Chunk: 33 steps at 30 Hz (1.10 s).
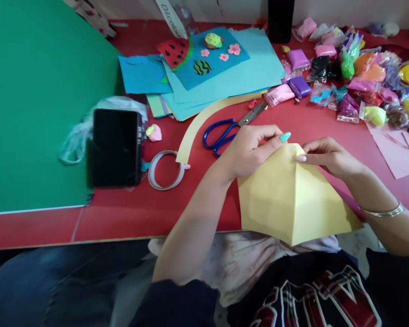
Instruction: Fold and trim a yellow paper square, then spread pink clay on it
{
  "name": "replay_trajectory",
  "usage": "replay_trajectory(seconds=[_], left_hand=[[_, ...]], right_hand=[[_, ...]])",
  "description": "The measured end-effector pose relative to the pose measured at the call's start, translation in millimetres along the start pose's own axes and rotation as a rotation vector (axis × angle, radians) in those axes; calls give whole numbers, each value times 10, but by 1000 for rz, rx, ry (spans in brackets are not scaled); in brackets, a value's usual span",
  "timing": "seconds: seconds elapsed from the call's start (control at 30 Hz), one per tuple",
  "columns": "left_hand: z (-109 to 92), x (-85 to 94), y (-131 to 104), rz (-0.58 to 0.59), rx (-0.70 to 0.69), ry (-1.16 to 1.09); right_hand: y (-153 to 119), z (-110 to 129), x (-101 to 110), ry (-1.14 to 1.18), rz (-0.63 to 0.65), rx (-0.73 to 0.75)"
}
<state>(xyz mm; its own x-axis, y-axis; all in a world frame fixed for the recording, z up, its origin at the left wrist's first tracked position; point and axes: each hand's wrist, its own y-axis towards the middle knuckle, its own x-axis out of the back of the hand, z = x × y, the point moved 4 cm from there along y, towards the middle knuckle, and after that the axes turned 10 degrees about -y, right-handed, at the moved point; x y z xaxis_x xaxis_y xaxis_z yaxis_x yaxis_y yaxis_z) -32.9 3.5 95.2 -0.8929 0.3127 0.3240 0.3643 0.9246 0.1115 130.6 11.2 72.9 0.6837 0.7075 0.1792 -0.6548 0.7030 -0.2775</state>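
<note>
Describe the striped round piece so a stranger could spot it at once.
On the red table, find the stack of blue paper behind the scissors. The round green piece lies on the dark blue top sheet, near the red wedge. Wavy black stripes set it apart from the pink flowers beside it.

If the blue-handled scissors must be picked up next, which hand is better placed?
Probably the left hand: the blue-handled scissors lie close beside it, while the right hand is farther off. Both pinch the yellow paper.

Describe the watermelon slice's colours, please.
The watermelon slice is red with black spots and a green edge, showing best in the head view.
</note>
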Motion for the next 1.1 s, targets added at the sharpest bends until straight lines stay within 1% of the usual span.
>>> replay_trajectory(seconds=[0.13, 0.23, 0.3, 0.43, 0.57, 0.73, 0.93, 1.1], left_hand=[[161, -27, 114, 59, 47, -74], [274, -68, 118, 100, 103, -101], [313, -75, 98, 127, 132, -84], [303, -66, 51, 154, 135, -20], [282, -114, 15, 198, 119, 52], [271, -175, -2, 229, 111, 35], [269, -205, -7, 264, 119, 47], [269, -250, -8, 298, 108, 86]], right_hand=[[116, -63, 108, -28, 7, -10], [190, -117, 134, -88, 27, 40], [216, -159, 125, -114, 39, 82], [216, -219, 84, -181, 24, 124], [188, -200, 46, -224, 4, 154], [173, -178, 14, -256, 42, 146], [176, -174, 20, -268, 10, 173], [179, -197, 8, -253, 71, 149]])
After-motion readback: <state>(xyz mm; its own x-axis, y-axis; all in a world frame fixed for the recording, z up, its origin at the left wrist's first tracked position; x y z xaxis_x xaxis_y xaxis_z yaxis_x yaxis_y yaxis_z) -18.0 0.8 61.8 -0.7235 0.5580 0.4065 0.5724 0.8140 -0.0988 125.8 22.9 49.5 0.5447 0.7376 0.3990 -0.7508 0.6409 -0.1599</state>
